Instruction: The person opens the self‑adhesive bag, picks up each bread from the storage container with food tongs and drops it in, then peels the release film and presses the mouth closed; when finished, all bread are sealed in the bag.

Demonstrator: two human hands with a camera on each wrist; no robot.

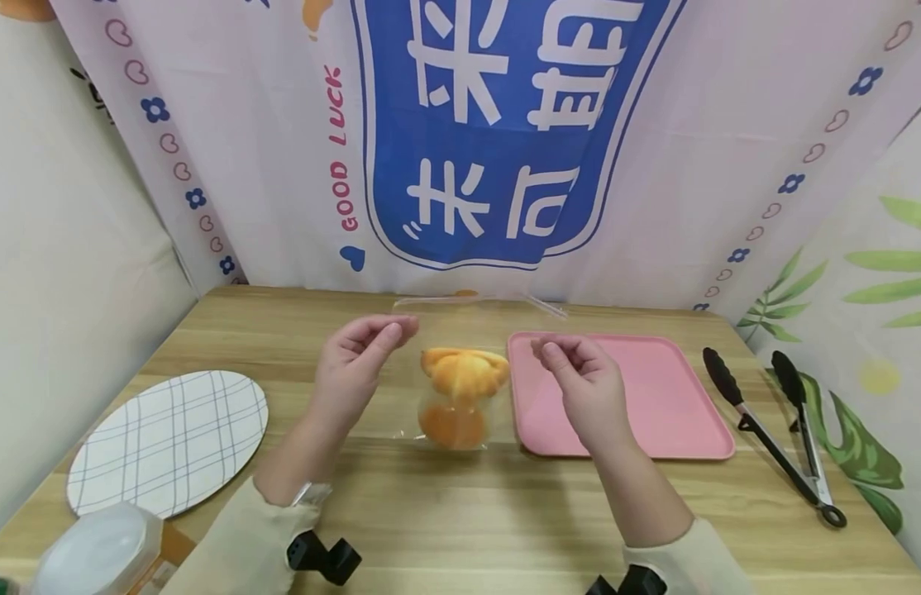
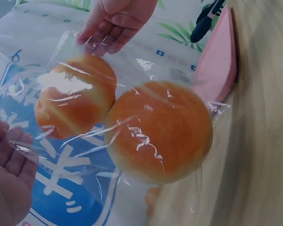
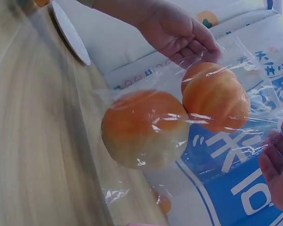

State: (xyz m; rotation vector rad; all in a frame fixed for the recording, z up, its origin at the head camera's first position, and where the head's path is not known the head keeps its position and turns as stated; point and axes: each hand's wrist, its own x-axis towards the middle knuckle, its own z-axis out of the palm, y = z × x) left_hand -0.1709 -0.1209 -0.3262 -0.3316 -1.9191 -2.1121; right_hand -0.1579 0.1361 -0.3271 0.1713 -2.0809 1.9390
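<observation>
A clear plastic bag [image 1: 460,329] hangs upright above the table, its top seal strip toward the curtain. Inside sit two bread buns: a ridged one [image 1: 465,373] above and a smooth round one [image 1: 453,426] at the bottom. My left hand [image 1: 356,357] pinches the bag's left side between thumb and fingers. On the opposite side, my right hand [image 1: 584,382] pinches the film the same way. Both wrist views show the round bun [image 2: 159,132] and the ridged bun [image 3: 217,96] through shiny, creased film.
A pink tray [image 1: 639,397] lies behind the right hand, with black-tipped tongs [image 1: 784,450] to its right. At left are a checked oval board [image 1: 170,438] and a white-lidded container [image 1: 96,545]. A printed curtain [image 1: 282,165] hangs along the table's back.
</observation>
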